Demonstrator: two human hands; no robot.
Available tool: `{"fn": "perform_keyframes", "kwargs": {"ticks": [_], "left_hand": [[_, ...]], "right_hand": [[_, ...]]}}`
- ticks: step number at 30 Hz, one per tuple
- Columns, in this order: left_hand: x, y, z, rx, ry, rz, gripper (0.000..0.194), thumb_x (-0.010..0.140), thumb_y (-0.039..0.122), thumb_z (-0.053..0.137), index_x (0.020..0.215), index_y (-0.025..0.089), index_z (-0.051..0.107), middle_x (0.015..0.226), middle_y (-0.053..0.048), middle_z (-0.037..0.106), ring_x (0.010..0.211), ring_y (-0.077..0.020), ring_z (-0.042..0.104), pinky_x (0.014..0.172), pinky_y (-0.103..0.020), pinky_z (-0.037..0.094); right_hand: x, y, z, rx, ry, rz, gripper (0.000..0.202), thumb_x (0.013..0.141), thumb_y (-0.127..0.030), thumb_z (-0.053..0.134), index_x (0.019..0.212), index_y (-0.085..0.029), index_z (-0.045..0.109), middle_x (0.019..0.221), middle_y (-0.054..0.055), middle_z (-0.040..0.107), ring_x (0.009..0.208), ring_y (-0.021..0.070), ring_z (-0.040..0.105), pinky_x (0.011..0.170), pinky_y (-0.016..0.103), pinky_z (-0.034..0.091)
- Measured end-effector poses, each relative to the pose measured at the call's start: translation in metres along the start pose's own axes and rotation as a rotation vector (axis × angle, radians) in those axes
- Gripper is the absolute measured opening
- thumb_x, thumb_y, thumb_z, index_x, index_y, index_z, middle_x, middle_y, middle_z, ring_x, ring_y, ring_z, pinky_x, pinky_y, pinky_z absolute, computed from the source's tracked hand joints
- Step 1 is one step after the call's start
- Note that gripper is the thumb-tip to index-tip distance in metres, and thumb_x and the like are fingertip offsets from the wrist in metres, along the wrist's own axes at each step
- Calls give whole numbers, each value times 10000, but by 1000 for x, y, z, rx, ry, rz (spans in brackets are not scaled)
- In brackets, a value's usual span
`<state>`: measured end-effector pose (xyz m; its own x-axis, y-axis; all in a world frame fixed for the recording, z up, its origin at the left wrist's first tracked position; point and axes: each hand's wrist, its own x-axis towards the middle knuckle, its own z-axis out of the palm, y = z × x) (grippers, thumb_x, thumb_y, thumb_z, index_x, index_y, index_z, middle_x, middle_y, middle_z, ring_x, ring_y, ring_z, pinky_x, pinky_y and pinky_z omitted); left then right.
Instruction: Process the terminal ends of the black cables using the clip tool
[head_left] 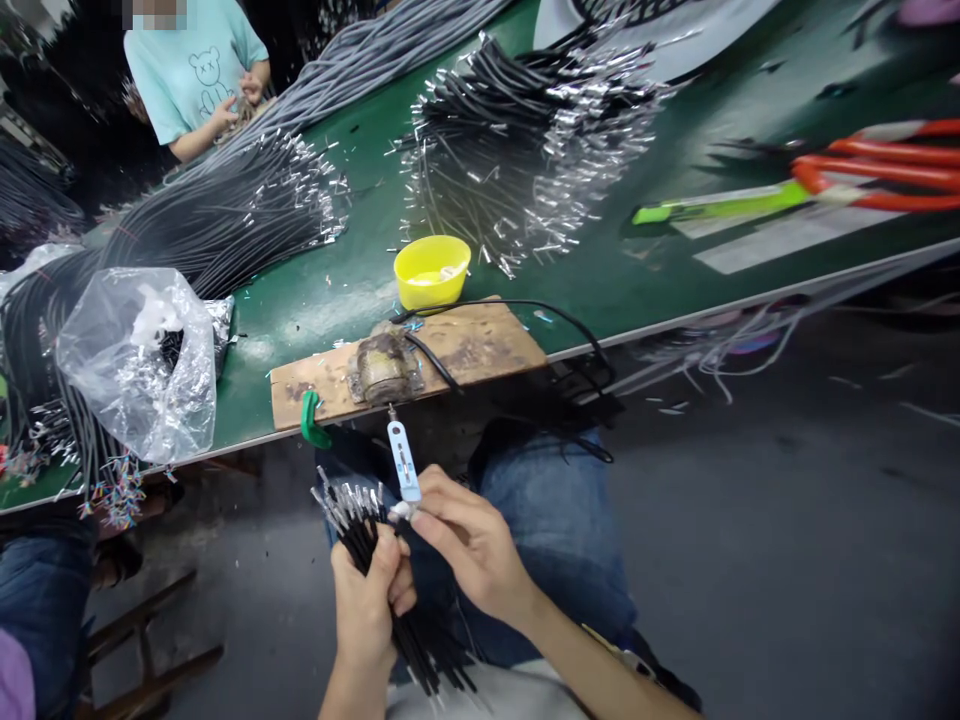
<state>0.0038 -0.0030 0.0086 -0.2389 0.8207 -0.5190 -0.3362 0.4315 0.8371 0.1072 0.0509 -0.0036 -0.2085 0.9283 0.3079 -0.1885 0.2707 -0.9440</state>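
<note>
A bundle of black cables (361,545) with silvery stripped ends is wrapped in the fingers of my left hand (373,590). Just right of it, the thumb and fingers of my right hand (469,540) pinch a small white piece (403,511) at the lower end of a light blue tool (403,462). That tool hangs from the shaft of a small round motor (382,365), which is fixed on a wooden board (487,345) at the table edge.
On the green table (285,330) are a yellow bowl (431,275), a plastic bag (142,365), cable bundles (525,100), orange-handled scissors (870,170) and a green clip (312,420). A person in a light green shirt (199,70) is across the table. A wooden stool (142,660) stands lower left.
</note>
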Motion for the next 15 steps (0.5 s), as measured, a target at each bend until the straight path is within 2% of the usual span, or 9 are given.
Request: {"fn": "perform_keyframes", "kwargs": {"ticks": [2,4,7,9,12,15], "left_hand": [[0,2,-1,-13,-12,-16,475,639,583,685,617,161,469,487,80,314,373,-1,214,355,-171,166],[0,3,-1,-17,-17,-28,472,654,585,674,612,156,480,459,88,289,362,1,203,353,-167,154],[0,3,-1,-17,-27,-48,465,675,582,658,618,148,501,438,96,266,355,4,188,349,-158,140],[-2,1,-1,-15,-32,-47,466,654,581,676,628,152,497,447,94,283,354,5,194,345,-156,147],[-4,-1,2,-8,-11,1,497,586,580,724,618,168,448,487,88,324,366,4,233,352,-154,198],[-3,-2,4,16,23,32,490,595,570,723,607,172,436,472,95,300,362,1,233,358,-153,213]], "right_hand": [[1,3,-4,143,-65,143,305,897,-307,457,688,-183,641,653,45,543,630,178,504,584,306,415],[2,4,-6,232,-89,218,313,890,-386,463,760,-183,662,697,49,553,648,179,515,584,301,415],[4,2,-8,224,-77,189,226,819,-393,579,798,-185,667,759,59,584,707,188,532,629,301,420],[5,-1,-5,211,-38,197,202,780,-359,632,682,-183,633,675,39,563,651,173,513,601,291,410],[4,-4,1,237,36,253,270,790,-347,612,579,-188,555,571,5,493,544,146,456,503,270,374],[1,-6,4,27,175,71,215,806,-252,581,598,-200,577,594,22,508,578,165,460,527,295,378]]}}
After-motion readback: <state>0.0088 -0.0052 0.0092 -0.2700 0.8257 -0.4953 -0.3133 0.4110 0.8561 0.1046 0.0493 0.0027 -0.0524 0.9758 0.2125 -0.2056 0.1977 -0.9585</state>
